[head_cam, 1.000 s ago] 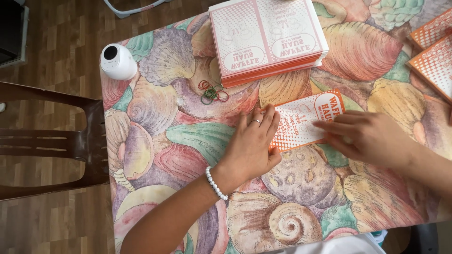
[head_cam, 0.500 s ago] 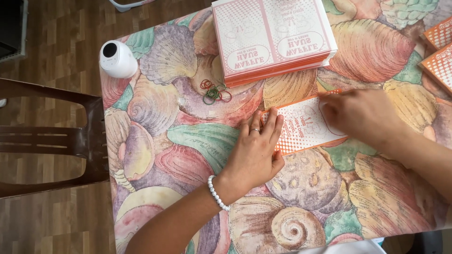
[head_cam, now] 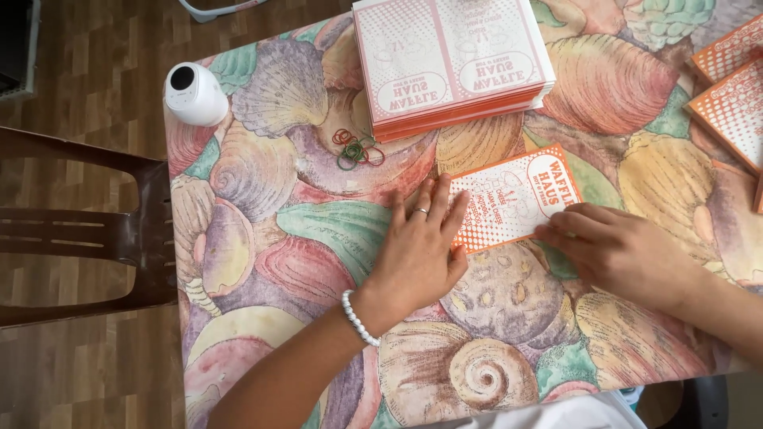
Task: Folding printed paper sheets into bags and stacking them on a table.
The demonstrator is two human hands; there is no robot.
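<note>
On the shell-patterned tablecloth of the table (head_cam: 262, 238), the left hand (head_cam: 417, 254) lies flat, fingers spread, pinning the left end of a flat orange-and-white dotted card carton (head_cam: 517, 199) near the table's middle. The right hand (head_cam: 620, 250) presses fingertips on its lower right edge, perhaps creasing it. The carton remains unfolded; a stack of like flat cartons (head_cam: 453, 59) waits at the far edge.

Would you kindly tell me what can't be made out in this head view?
- Orange card: its left edge lies under the left hand, its lower corner under the right hand.
- Orange sheets: cut off by the right edge.
- Brown chair: cut off by the left edge.
- Rubber bands: too tangled to count.
</note>
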